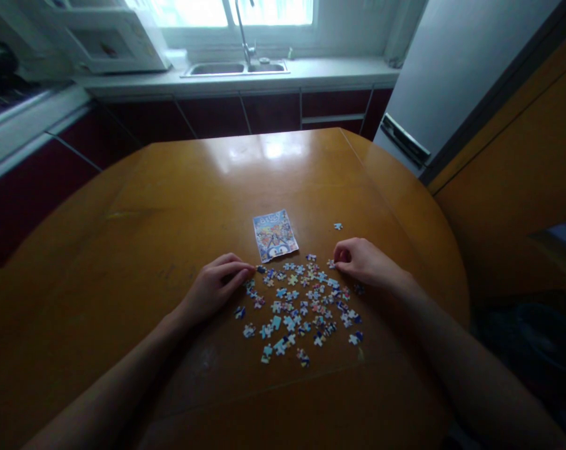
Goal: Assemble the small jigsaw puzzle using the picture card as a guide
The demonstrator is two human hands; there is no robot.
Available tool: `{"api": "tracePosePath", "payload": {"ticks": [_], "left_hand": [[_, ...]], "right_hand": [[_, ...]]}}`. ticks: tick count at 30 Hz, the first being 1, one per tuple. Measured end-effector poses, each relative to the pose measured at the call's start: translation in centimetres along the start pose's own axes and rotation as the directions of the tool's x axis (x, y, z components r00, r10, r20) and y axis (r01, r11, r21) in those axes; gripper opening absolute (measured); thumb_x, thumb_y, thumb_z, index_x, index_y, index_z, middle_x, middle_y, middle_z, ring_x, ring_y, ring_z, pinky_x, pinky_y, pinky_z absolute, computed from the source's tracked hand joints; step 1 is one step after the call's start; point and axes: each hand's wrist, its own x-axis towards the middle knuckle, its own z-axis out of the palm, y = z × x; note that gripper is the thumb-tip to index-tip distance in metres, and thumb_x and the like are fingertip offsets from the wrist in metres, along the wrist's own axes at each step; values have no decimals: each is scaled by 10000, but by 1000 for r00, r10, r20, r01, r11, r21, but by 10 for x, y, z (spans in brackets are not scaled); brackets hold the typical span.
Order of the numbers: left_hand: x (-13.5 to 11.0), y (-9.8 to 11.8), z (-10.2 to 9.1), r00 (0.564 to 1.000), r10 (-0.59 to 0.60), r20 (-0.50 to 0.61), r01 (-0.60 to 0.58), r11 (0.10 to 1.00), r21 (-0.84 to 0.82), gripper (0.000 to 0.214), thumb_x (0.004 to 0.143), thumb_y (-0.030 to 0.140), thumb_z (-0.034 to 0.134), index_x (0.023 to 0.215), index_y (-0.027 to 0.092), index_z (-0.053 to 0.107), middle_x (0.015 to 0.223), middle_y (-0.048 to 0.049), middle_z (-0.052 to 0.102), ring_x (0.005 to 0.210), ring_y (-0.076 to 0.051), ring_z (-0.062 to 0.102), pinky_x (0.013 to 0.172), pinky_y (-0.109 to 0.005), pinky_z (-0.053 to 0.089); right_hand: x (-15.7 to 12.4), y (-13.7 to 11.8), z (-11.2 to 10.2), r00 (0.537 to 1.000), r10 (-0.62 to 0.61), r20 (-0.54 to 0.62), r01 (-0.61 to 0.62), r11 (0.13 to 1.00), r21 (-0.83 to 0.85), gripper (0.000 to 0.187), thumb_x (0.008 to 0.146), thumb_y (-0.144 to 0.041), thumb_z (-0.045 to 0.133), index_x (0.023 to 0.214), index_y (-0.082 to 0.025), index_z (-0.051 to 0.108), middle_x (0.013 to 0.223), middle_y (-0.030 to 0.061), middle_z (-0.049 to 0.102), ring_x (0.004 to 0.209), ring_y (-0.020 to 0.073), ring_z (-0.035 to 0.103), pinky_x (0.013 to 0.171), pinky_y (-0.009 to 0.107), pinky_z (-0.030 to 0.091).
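Observation:
Several loose jigsaw puzzle pieces (pixel 293 280) lie spread on the wooden table in front of me. My left hand (pixel 219 279) rests at the left edge of the spread, thumb and fingers drawn together at a dark blue puzzle piece (pixel 261 269). On the right side, my right hand (pixel 364 261) has its thumb and forefinger pinched at a pale puzzle piece (pixel 331 264). Just beyond the pieces lies a colourful picture sheet (pixel 276 235) with a blue cartoon figure. A single light blue puzzle piece (pixel 338 226) sits apart, past my right hand.
The wooden table (pixel 207 194) has rounded ends. Behind it stand a counter with a double sink (pixel 236 69), a tap (pixel 245 44) and a white microwave (pixel 109 40). A fridge (pixel 461 69) is at the right, a stove (pixel 15 94) at the far left.

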Motion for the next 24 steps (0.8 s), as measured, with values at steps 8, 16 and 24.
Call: {"api": "tracePosePath", "payload": {"ticks": [8, 16, 24], "left_hand": [[0, 0, 1, 1000, -7, -1, 7, 1000, 1, 224, 973, 349, 586, 981, 209, 760, 941, -51, 680, 834, -156, 649, 739, -275, 527], [0, -2, 2, 1000, 16, -2, -16, 1000, 3, 213, 975, 334, 587, 984, 206, 756, 944, -49, 681, 833, -149, 647, 734, -261, 528], [0, -2, 2, 1000, -4, 15, 4, 1000, 10, 220, 976, 340, 585, 990, 205, 757, 949, -51, 676, 844, -154, 640, 747, -276, 521]], "right_hand": [[-1, -2, -7, 997, -3, -73, 7, 999, 45, 34, 794, -200, 689, 773, -211, 714, 766, 49, 721, 660, 172, 630, 568, 288, 436], [2, -4, -4, 976, -143, -162, 154, 986, 58, 136, 852, -167, 654, 878, -191, 786, 872, 72, 716, 755, 173, 638, 694, 306, 484], [-5, -17, 5, 941, -334, 44, 337, 938, -77, 170, 937, -240, 631, 927, -253, 800, 905, 45, 654, 728, 121, 592, 656, 260, 442]]}}
